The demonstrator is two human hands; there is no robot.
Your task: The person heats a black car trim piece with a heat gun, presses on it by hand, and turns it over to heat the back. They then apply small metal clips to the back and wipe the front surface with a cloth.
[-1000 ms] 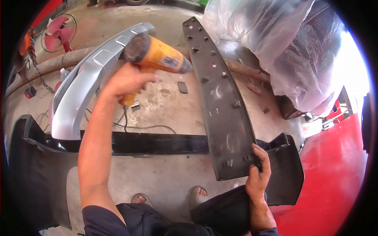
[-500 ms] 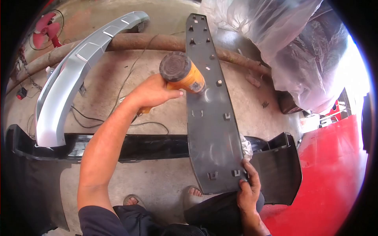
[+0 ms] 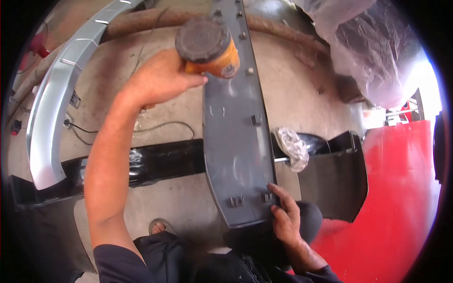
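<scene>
My left hand is wrapped round the handle of an orange power tool with a round dark end. The tool is over the upper part of a long dark grey panel, its front end at the panel's surface; whether they touch I cannot tell. Small clips and tabs stand up from the panel. At its lower right edge, my right hand grips the panel between thumb and fingers, beside a clip.
A curved silver trim piece stands at the left. Behind the panel lies a long black part, with a crumpled wrapping near it. Plastic sheeting hangs upper right; a red panel is at the right. A cable crosses the floor.
The view has shifted, and the panel and tool appear further left and higher. The crumpled wrapping now shows more fully beside the panel. Both hands keep their hold.
</scene>
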